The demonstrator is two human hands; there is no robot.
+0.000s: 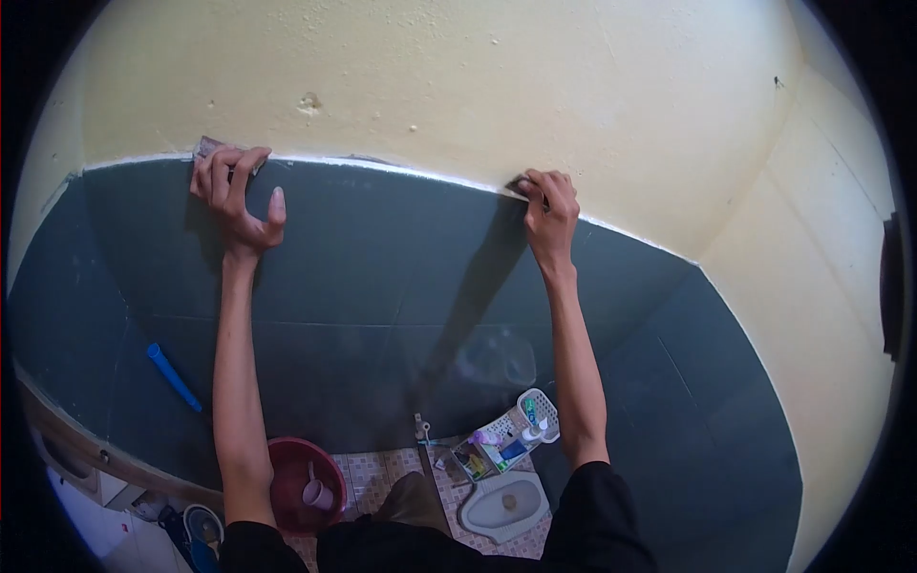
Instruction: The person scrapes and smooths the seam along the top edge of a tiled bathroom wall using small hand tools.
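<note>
My left hand [234,201] is raised to the upper edge of the dark green wall panel [353,248]. Its fingers bend over a flat greyish-brown piece [205,146], perhaps folded sandpaper, while the thumb stands apart. Further right along the same edge, my right hand [552,210] pinches a small dark piece [517,184] whose kind I cannot make out. A white line of filler or paint [420,173] runs along the seam between both hands. Above it is the cream wall [430,76], with a chipped spot [309,103] and small bumps.
Below are a red basin [280,454] holding a pink dipper [318,494], a tap [420,427], a white basket [546,406] of toiletries and a squat toilet [506,506]. A blue pipe [174,377] is at the left wall. Patterned tiles [368,473] cover the floor.
</note>
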